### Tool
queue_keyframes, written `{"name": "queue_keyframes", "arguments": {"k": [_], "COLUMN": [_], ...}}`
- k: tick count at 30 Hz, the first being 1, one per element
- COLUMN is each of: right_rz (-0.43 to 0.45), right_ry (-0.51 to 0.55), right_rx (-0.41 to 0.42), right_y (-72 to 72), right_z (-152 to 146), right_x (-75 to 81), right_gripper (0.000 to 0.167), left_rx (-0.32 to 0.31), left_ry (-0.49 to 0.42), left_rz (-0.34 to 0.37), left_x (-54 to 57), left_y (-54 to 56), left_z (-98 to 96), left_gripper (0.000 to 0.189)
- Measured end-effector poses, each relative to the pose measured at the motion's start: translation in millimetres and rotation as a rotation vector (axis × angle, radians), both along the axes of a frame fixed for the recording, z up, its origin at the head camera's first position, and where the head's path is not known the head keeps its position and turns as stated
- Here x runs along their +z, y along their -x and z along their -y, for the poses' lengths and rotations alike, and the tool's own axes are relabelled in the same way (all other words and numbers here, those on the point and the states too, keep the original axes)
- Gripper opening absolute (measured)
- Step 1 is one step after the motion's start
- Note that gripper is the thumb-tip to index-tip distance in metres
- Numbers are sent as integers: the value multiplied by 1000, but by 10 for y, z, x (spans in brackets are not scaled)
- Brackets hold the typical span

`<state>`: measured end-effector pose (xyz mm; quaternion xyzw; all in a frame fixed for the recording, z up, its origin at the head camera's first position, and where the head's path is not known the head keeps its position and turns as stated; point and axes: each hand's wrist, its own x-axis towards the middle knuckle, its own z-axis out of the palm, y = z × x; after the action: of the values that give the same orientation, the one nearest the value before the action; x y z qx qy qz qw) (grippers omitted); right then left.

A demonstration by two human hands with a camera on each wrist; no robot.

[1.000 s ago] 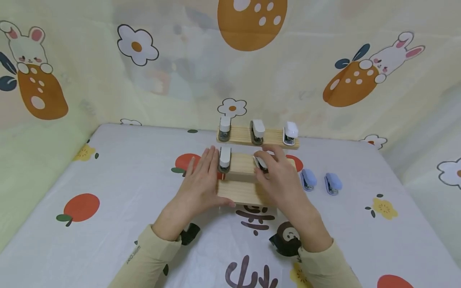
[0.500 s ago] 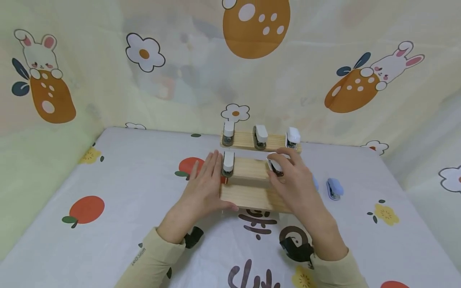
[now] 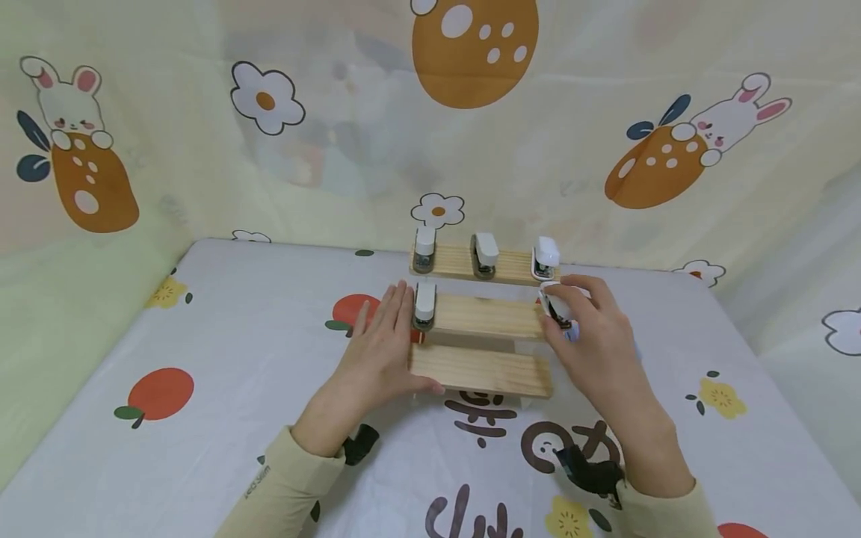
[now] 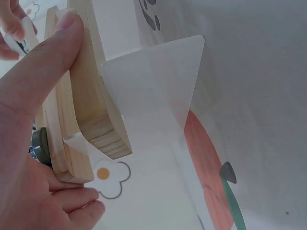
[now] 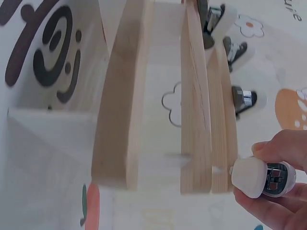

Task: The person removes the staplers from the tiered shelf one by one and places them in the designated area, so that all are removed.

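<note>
My right hand (image 3: 595, 340) pinches a white mini stapler (image 5: 249, 177) between thumb and fingers, just beyond the right end of the middle plank (image 3: 487, 317). My left hand (image 3: 373, 359) rests against the left end of a tiered wooden rack, fingers straight, its thumb on the front plank (image 3: 480, 370). Beside those fingers, another white mini stapler (image 3: 424, 306) stands at the middle plank's left end. Three white-topped staplers stand on the back plank (image 3: 514, 265). A blue stapler (image 3: 572, 330) is mostly hidden behind my right hand.
Clear plastic side supports (image 4: 153, 81) hold the planks. The rack stands on a white printed tablecloth (image 3: 235, 321), close to a patterned cloth wall (image 3: 336, 164) at the back. A sliver of a second blue stapler shows right of my right hand.
My right hand has moved to the right along the middle plank with the white stapler, past the plank's end. It now covers most of the blue staplers. The left hand stays against the rack.
</note>
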<state>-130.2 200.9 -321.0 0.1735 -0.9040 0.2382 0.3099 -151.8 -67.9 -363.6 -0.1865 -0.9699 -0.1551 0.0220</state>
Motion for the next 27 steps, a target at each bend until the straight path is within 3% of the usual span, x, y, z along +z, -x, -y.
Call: {"name": "queue_keyframes", "arguments": {"k": [9, 18, 27], "right_rz": [88, 106, 107], "right_ry": [14, 41, 71], "right_rx": [-100, -176, -217], "right_y": [-78, -118, -61], "right_z": [-230, -516, -747], "right_x": [38, 2, -23], "right_gripper": [39, 38, 35], "left_rx": [2, 0, -2], "left_ry": [-20, -15, -21], "left_rz": [7, 19, 15], "left_x": [-5, -8, -1], "left_y": [-1, -5, 5], "left_z": [5, -18, 3], "left_gripper": [145, 146, 145]}}
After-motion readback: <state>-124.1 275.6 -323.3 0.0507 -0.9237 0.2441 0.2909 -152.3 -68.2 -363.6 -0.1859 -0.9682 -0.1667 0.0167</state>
